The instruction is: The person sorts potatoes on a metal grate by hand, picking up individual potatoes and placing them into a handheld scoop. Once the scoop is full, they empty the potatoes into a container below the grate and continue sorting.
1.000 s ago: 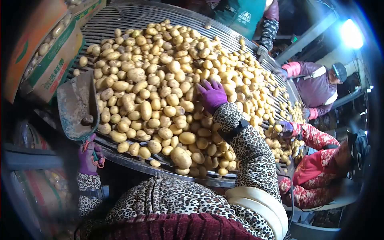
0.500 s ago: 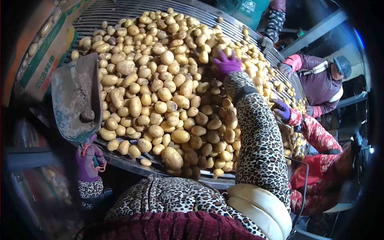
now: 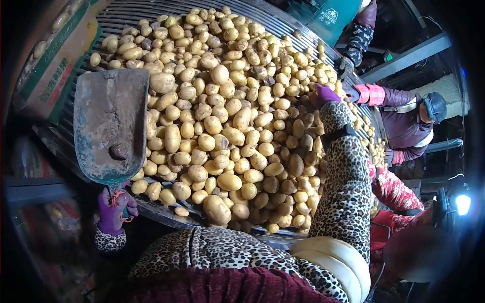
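The right hand (image 3: 326,96) has moved farther right across the potatoes (image 3: 229,182), its grip unclear. The left hand (image 3: 112,208) stays clamped on the scoop (image 3: 106,121).

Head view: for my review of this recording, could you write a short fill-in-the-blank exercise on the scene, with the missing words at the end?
1. The left hand, which holds the scoop, wears a glove coloured ____.
2. The number of dark lumps lying in the scoop is ____.
3. The heap that the right hand reaches over is made of ____.
4. The right sleeve has a ____ print.

Missing words: purple; one; potatoes; leopard.
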Demonstrator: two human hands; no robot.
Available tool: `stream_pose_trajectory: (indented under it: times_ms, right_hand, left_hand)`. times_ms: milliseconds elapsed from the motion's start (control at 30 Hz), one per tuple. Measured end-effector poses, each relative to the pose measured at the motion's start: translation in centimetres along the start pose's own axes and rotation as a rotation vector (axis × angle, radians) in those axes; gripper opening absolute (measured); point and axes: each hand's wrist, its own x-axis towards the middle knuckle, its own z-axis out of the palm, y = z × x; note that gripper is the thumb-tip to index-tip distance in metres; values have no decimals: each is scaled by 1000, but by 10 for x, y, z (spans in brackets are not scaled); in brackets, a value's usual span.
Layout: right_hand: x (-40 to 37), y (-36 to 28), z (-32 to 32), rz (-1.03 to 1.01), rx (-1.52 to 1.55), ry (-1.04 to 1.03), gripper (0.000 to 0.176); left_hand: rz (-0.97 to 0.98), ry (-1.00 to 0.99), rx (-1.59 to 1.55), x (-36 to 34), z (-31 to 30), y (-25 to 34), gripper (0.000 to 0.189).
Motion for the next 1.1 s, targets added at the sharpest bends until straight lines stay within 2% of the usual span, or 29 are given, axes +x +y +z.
stream_pose_trajectory:
  times_ms: [100, 167, 200, 267, 300, 400, 600, 700, 733, 800, 867, 967, 1000, 1033, 1100]
  right_hand:
    - [-9, -50, -17, -117, 205, 261, 42]
    - [-4, -87, -26, -341, 275, 262, 36]
    - [-2, -106, -34, -359, 269, 188, 37]
    - [16, -132, -32, -360, 243, 81, 42]
    - [25, -144, -28, -409, 168, 134, 61]
    - [41, -149, -25, -270, 198, 45, 67]
    - [56, -155, -26, -323, 141, 78, 54]
    - [54, -162, -34, -259, 154, 48, 52]
    - [45, -163, -45, -273, 213, 16, 48]
    - [84, -140, 8, -306, 511, 72, 47]
    - [60, -138, -4, -299, 639, 144, 45]
    - [39, -129, 6, -436, 1140, 232, 50]
    - [15, -135, -8, -422, 1545, 99, 49]
    - [0, -132, -19, -476, 1661, 0, 53]
    - [-19, -138, -21, -601, 1658, 102, 58]
  left_hand:
    - [10, -15, 14, -1, 0, 0, 54]
    - [-27, -40, 15, -1, -1, 6, 53]
    - [-44, -47, 15, -1, -1, 8, 52]
    - [-21, -68, -6, 0, -1, 6, 51]
    - [-10, -75, -16, 0, -2, 5, 50]
    - [-35, -53, -4, -2, -2, 8, 50]
    - [-20, -48, -1, 0, -1, 0, 46]
    - [-23, -53, 26, 0, 4, 6, 45]
    - [-28, -55, 36, -1, 5, 9, 45]
    - [-21, -38, 56, -4, 7, 11, 46]
    - [-23, -38, 65, -4, 6, 14, 47]
    - [-35, -62, 56, -4, 7, 13, 49]
    - [-30, -69, 55, -3, 6, 13, 50]
    - [-23, -75, 57, -3, 6, 13, 51]
    - [-19, -79, 62, -2, 6, 14, 52]
